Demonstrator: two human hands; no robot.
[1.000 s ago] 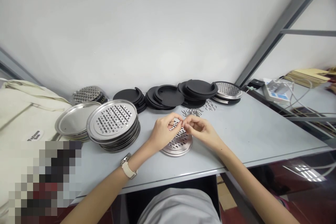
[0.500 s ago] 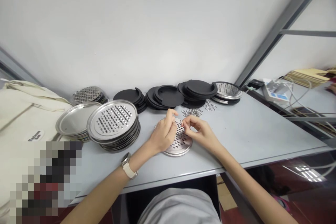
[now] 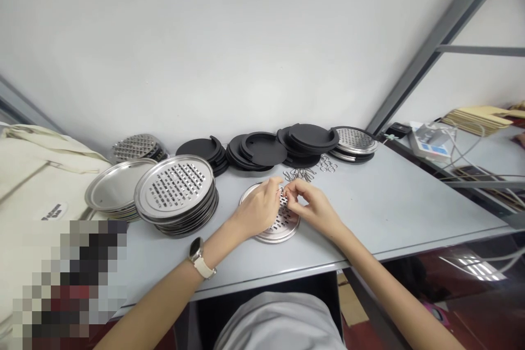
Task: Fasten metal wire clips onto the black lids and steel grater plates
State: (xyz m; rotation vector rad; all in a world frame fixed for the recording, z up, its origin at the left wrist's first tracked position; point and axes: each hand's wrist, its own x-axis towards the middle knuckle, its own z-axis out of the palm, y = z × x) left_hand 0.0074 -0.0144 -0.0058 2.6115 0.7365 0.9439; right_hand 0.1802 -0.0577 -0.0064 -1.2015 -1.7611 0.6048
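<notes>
A round, perforated metal plate [image 3: 283, 228] lies on the grey table beneath both of my hands, which partly cover it. My left hand [image 3: 259, 206] is closed in a pinch above the plate's middle. Facing it from the right, my right hand [image 3: 312, 209] also pinches with thumb and forefinger, near the plate's upper right rim. A tiny shiny bit shows between the two sets of fingertips, too small to name. Just behind my hands lie loose metal hooks [image 3: 301, 174] and several small metal rings [image 3: 328, 164].
On the left stand a stack of perforated round plates [image 3: 174, 188] and a stack of plain round lids [image 3: 117, 186]. Along the wall are black round trays [image 3: 266, 149] in piles and a grater-topped stack [image 3: 355, 140]. A cream bag [image 3: 45, 175] sits far left.
My left hand has turned and shifted slightly right, bringing its fingertips closer to those of my right hand. The right hand has hardly moved.
</notes>
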